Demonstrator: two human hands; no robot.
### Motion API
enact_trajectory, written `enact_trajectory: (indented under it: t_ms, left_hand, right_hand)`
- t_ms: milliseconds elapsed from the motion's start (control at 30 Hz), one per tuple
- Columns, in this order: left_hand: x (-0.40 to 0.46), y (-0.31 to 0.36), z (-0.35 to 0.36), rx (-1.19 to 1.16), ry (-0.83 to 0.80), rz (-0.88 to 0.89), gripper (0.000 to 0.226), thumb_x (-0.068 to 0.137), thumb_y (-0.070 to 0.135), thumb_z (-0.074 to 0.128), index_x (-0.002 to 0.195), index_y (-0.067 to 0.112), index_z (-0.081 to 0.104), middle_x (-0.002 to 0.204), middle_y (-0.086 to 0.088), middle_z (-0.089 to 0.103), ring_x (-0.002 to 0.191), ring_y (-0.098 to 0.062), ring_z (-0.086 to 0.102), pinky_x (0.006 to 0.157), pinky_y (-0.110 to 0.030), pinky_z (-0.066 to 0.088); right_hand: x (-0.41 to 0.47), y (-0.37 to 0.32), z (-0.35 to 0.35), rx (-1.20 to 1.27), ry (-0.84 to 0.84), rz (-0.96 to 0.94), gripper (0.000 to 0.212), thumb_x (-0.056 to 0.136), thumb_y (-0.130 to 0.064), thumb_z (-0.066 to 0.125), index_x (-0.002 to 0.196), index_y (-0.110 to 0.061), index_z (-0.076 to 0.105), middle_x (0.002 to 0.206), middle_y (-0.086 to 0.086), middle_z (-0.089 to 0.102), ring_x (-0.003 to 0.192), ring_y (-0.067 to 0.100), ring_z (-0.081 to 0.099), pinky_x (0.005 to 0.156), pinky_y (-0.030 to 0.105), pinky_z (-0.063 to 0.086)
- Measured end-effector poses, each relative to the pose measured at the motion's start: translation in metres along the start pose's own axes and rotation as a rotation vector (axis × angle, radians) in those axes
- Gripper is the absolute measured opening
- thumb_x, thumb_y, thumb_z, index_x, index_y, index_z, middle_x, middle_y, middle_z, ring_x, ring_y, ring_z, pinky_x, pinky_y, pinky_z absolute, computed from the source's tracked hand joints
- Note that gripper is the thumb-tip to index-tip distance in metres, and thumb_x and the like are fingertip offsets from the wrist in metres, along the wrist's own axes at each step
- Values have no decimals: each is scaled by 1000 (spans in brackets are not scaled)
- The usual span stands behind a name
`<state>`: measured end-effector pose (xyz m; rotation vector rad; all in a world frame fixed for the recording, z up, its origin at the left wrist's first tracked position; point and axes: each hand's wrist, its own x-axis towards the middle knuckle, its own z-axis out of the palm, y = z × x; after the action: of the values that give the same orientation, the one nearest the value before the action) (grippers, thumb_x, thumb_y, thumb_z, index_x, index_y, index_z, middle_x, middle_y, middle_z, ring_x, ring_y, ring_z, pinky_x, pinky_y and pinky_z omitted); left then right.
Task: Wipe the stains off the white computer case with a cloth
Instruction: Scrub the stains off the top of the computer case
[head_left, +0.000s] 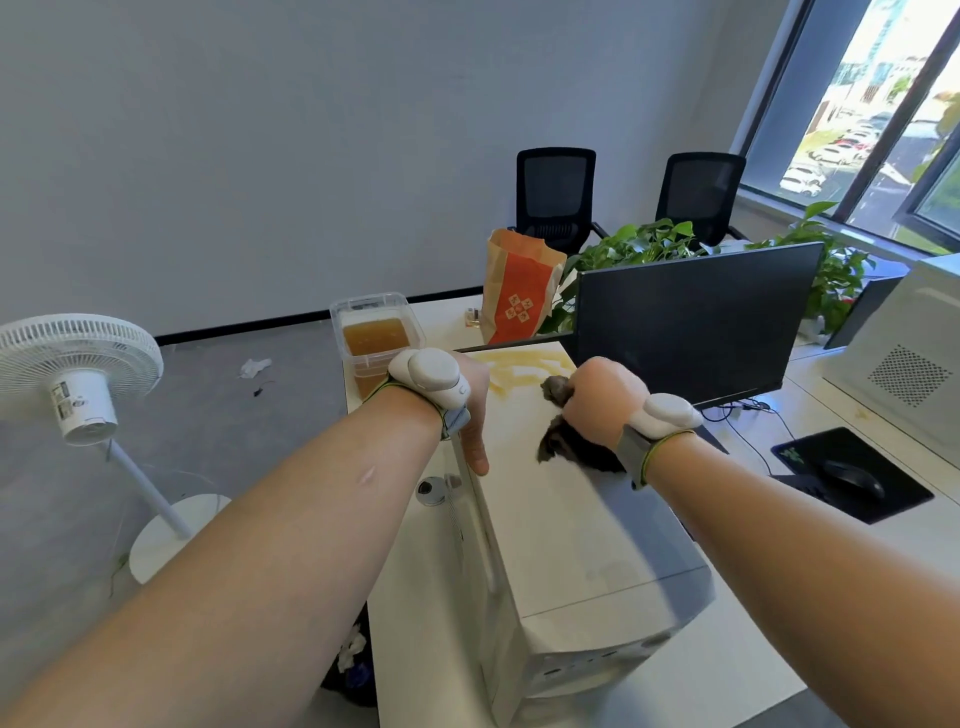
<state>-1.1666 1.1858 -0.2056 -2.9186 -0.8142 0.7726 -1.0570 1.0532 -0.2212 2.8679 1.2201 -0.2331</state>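
head view, white computer case (571, 530), yellow-brown stains (511, 370), dark cloth (569, 441)

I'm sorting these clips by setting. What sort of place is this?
Most likely an office. A desk carries a dark monitor, a mouse on its pad and a white computer case, and two mesh office chairs stand by the wall beside a large window.
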Motion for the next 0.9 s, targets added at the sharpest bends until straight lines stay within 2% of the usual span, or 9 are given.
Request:
enact_trajectory:
  t_ms: [100,167,233,333,433,500,633,700,900]
  left_hand:
    - [3,-3,0,24,-67,3,64,70,60,86,41,20,45,27,7,38,21,-12,29,33,-9,24]
    - [7,-5,1,1,-45,-1,66,67,65,85,49,18,42,32,6,40,24,-14,30,36,-10,26]
    - [14,-7,4,-24,-6,0,63,67,61,87,55,17,43,41,4,46,34,-14,38,44,-15,34]
    - [16,-11,10,-35,4,5,68,67,64,86,52,16,40,33,6,40,26,-13,32,38,-12,28]
    - [18,-12,9,-2,-37,13,72,65,65,87,40,18,38,34,6,37,33,-16,34,43,-17,31]
    - [17,-6,4,2,-74,-14,63,73,59,85,47,18,45,42,6,44,41,-15,41,47,-20,35]
    - [13,1,-4,30,-82,-24,60,65,69,84,60,19,51,44,5,50,35,-14,41,48,-20,36]
    - [15,-2,-3,6,-39,-24,63,64,72,83,59,18,50,47,4,50,40,-14,42,48,-21,34]
    - [17,-17,-1,-9,139,-11,62,68,69,82,63,12,59,61,0,59,53,-17,51,51,-24,39]
  right_hand:
    - [-14,-16,5,-7,11,-175,10,94,-17,51,91,-12,59,95,2,55,93,28,61,86,39,57]
    - [-17,-14,16,34,-8,-284,23,91,-18,51,101,-14,72,99,3,61,91,27,63,83,40,58]
    - [-3,-2,7,15,-8,-148,21,90,-19,53,98,-14,73,94,3,65,83,25,64,76,35,57]
    - [10,5,-3,-28,-11,56,10,95,-24,54,91,-16,56,104,3,57,86,25,61,78,35,54]
    - [-8,-8,9,-28,52,-136,10,98,-27,52,94,-19,57,106,4,49,92,28,57,84,37,53]
    - [-15,-7,22,-4,43,-251,20,97,-22,50,99,-14,68,105,2,50,93,28,57,79,35,50]
    - [8,6,1,-60,5,-31,24,99,-21,48,111,-13,67,112,2,54,92,22,54,86,36,55]
    - [5,-1,2,-61,35,-68,24,101,-23,45,114,-18,65,112,2,48,91,22,51,88,38,55]
    - [-12,-8,34,109,153,-168,39,95,-57,56,97,-20,66,103,0,53,82,25,59,70,36,51]
